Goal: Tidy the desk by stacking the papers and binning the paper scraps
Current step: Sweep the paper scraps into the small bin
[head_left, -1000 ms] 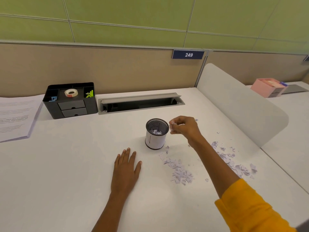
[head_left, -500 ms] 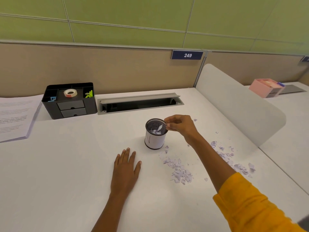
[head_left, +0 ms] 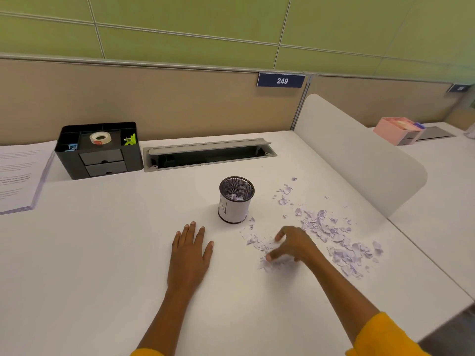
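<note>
While the left hand [head_left: 190, 255] lies flat on the desk [head_left: 90, 253], fingers straight and holding nothing, the right hand [head_left: 290, 246] is down on the nearer heap of scraps [head_left: 259, 244], thumb and fingers curling in to gather them; whether any are actually pinched I cannot tell, since the hand is blurred and covers them.

To do this pick-up well, I would rake the loose bits together against the desk first, then close the fingers under the clump (a pinch from above likely takes only a few and scatters the rest). The cup [head_left: 236, 200] stands just beyond the heap, so the carry is short; releasing low over its rim should keep light pieces from drifting out.

Counts: 2 hands, 1 mesh cup with some scraps already inside, 1 stack of papers [head_left: 18, 176] at the far left edge, 1 black organiser [head_left: 99, 152] holding 1 roll of tape [head_left: 100, 138]. Scraps lie in 2 main spreads, the one under the right hand and a bigger one [head_left: 334, 237] further right, with strays beyond the cup; single pieces are too many and too small to count.
</note>
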The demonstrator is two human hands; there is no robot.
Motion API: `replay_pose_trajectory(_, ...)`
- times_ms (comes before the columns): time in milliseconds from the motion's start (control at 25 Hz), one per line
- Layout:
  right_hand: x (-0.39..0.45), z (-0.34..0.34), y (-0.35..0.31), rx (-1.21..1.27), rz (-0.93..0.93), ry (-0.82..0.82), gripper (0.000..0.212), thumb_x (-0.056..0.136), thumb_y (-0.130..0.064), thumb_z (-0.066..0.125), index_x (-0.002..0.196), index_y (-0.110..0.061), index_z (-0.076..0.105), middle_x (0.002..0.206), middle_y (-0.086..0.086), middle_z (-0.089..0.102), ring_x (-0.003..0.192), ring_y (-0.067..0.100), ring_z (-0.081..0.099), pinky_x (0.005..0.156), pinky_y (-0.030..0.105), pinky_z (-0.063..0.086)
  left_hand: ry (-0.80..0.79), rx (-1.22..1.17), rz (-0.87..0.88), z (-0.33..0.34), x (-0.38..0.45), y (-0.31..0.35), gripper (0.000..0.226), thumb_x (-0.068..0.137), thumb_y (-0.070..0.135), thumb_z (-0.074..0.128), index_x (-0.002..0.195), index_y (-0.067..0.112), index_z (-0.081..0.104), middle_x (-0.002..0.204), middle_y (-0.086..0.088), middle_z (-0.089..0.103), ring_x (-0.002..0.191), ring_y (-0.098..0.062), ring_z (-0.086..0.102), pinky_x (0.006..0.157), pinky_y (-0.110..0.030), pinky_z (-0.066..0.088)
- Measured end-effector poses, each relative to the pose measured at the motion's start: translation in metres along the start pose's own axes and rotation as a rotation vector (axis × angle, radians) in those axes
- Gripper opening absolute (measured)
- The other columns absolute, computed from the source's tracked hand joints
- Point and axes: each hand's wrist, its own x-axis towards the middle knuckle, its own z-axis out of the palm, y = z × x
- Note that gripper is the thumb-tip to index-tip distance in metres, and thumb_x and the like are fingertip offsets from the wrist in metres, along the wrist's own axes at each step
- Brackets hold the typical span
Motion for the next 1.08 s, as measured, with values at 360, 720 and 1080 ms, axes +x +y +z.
replay_pose_trajectory(360,0.001,0.027,0.001,0.258,-0.187,0.118,0.035,0.062,-0.006,0.083,0.089,-0.019,0.064,0.094,0.006,0.046,0.053,0.023,0.057,0.058,0.034,0.056,0.013,0.011,0.017,0.002,-0.002,0.0,0.063,0.089,0.047,0.024,0.127,0.009,0.057,0.14,-0.015,0.047,0.13,-0.028,0.043,0.11,-0.032,0.011)
replay_pose_trajectory(720,0.007,0.003,0.007,0.528,-0.173,0.117,0.012,0.073,0.004,0.074,0.079,-0.004,0.067,0.062,0.006,0.062,0.047,0.016,0.061,0.059,0.032,0.06,0.001,0.018,0.006,0.001,0.0,0.0,0.06,0.09,0.046,0.027,0.125,0.009,0.059,0.137,-0.015,0.05,0.127,-0.029,0.047,0.109,-0.033,0.014)
replay_pose_trajectory(1080,0.013,-0.042,-0.073,0.709,-0.382,0.195,0.02,0.076,-0.004,0.075,0.094,0.0,0.067,0.078,0.01,0.067,0.062,0.018,0.065,0.061,0.026,0.059,-0.008,0.022,-0.003,-0.001,-0.002,0.002,0.067,0.095,0.052,0.016,0.124,0.01,0.06,0.136,-0.015,0.051,0.126,-0.028,0.048,0.109,-0.033,0.016)
